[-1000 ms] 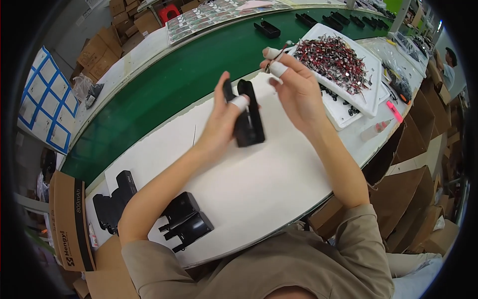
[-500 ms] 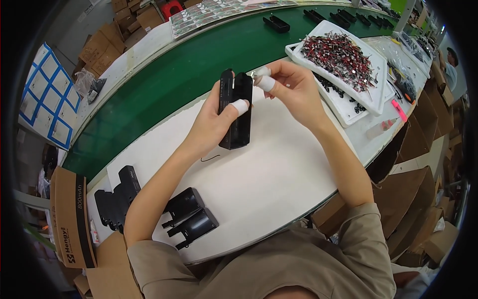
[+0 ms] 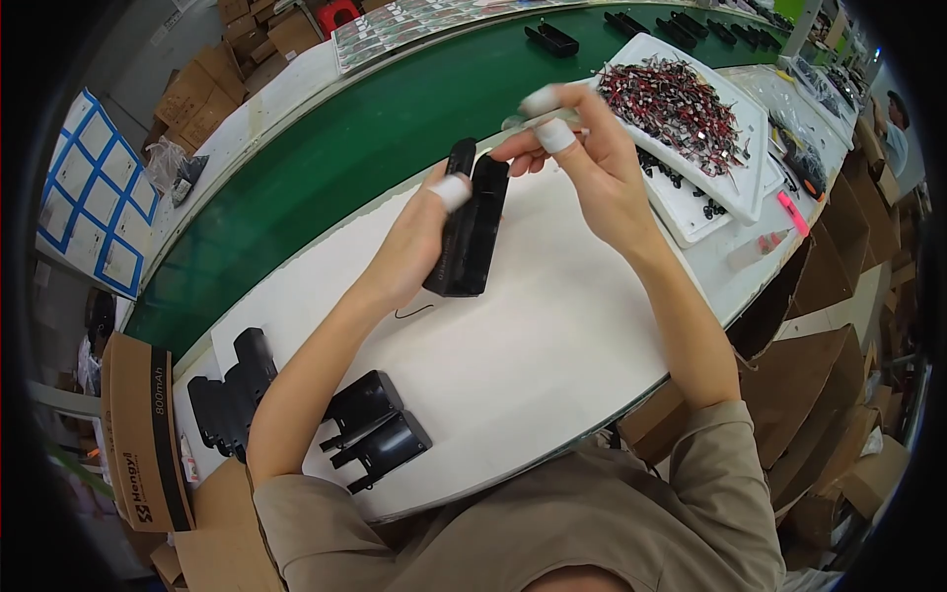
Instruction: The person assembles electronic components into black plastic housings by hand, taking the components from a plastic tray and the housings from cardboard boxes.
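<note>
In my left hand (image 3: 416, 232) is a long black plastic housing (image 3: 485, 232), tilted up above the white work surface. My fingers wrap its left side, and my thumb, in a white finger cot, lies over its upper part. My right hand (image 3: 602, 168) is at the housing's top end, its lower fingers against the rim. Its thumb and index finger, also in white cots, are bent toward each other with a pale smear between them; motion blur hides what it is. Two black housing pieces (image 3: 380, 429) lie on the surface near my left forearm, beside more black parts (image 3: 229, 395).
White foam trays (image 3: 745, 197) at the right hold a pile of small red-and-black wired parts (image 3: 671, 109) and small black pieces. A green conveyor belt (image 3: 395, 118) curves behind, carrying black housings (image 3: 552, 39). A pink-capped bottle (image 3: 755, 252) and cardboard boxes (image 3: 148, 434) flank the table.
My right thumb and index finger have moved up and apart from the housing's top, while the other fingers reach to its rim. The housing has tilted slightly, and my left thumb has slid up it.
</note>
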